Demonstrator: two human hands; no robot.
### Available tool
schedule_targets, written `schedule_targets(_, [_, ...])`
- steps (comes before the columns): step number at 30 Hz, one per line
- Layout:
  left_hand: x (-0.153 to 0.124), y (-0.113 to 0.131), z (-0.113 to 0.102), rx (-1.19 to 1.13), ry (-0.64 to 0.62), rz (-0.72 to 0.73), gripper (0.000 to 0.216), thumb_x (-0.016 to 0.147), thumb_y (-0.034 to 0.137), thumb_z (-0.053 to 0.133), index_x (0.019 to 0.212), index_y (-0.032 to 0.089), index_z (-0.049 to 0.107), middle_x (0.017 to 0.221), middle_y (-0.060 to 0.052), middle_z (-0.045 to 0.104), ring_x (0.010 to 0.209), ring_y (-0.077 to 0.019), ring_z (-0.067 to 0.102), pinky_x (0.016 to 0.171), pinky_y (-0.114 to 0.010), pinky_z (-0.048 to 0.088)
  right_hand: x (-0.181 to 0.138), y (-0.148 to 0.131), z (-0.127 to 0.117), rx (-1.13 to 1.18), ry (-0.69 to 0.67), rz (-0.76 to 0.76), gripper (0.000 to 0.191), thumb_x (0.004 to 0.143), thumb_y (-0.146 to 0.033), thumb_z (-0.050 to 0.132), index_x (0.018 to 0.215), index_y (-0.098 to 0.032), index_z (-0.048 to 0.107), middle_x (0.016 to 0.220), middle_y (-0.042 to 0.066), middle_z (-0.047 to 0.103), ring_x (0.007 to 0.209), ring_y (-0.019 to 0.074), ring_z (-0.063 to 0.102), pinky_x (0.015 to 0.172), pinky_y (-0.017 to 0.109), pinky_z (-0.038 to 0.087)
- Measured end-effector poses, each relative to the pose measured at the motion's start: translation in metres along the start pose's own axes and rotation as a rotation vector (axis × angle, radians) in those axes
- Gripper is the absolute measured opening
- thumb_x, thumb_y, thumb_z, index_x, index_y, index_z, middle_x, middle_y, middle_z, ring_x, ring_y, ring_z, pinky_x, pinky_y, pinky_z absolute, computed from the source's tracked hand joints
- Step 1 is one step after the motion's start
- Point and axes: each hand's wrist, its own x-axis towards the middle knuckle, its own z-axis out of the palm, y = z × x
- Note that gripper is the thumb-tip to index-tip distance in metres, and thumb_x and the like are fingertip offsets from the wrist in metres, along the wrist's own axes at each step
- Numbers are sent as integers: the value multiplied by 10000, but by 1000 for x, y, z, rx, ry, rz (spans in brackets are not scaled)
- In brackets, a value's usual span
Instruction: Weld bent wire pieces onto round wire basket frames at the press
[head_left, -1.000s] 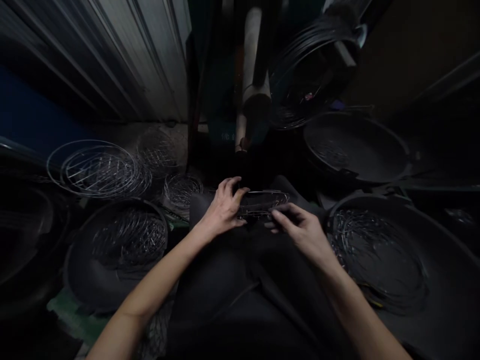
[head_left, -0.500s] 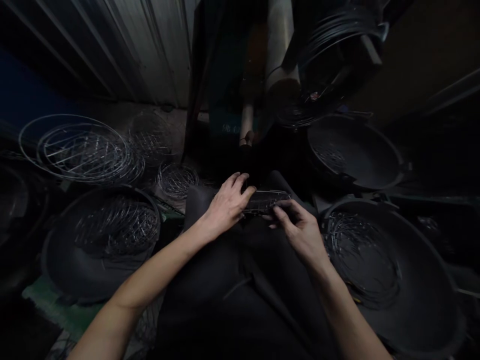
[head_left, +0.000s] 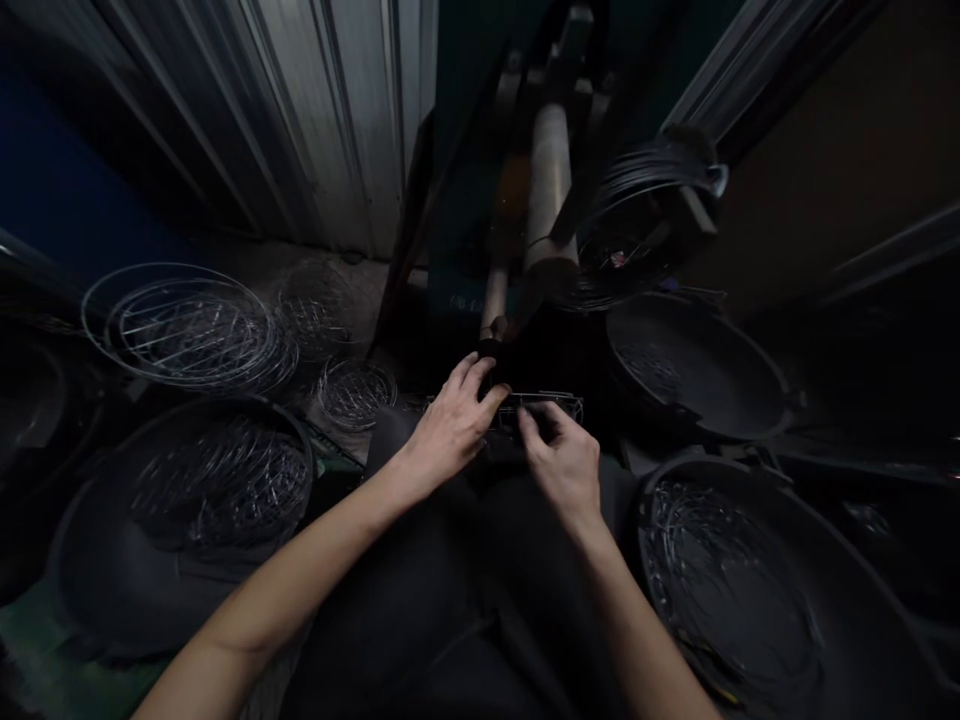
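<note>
A small wire rack [head_left: 562, 402] with thin metal bars lies low in front of my knees, beneath the rod end of a machine [head_left: 493, 315]. My left hand [head_left: 456, 425] grips its left part, thumb on the near side and fingers reaching over the far side; much of the rack is hidden there. At its near edge my right hand [head_left: 566, 455] is closed, thumb and fingers pinched on the wires. Dark shadow hides exactly which bars the right fingertips hold.
Round wire racks [head_left: 191, 330] lie stacked at the left, with a smaller round rack [head_left: 356, 392] nearer. A black basin [head_left: 97, 590] of wire racks sits front left. Right are a basin [head_left: 847, 600] of wire rings and another basin [head_left: 739, 390]. A wire coil [head_left: 652, 175] hangs above.
My right hand has moved left along the rack, nearer my left hand. My left hand stays on the rack. The view has tilted up a little, showing more of the machine.
</note>
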Motion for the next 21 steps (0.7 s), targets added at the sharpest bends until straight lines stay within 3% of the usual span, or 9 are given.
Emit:
schedule_targets(12, [20, -35, 0, 63, 84, 39, 574, 673, -78, 437, 1203, 138, 386, 1364, -179, 335, 1359, -328, 252, 1034, -511, 412, 39, 3, 22, 131, 29, -70, 293, 811, -441, 522, 821, -173, 640, 744, 34, 669, 607, 143, 555, 604, 245, 423])
schedule_targets(21, [33, -45, 0, 49, 87, 19, 504, 726, -28, 472, 1207, 111, 412, 1353, -203, 360, 1359, -315, 256, 1035, -494, 406, 56, 6, 28, 192, 21, -98, 268, 815, -427, 534, 778, -172, 607, 678, 2, 603, 592, 128, 523, 574, 233, 406])
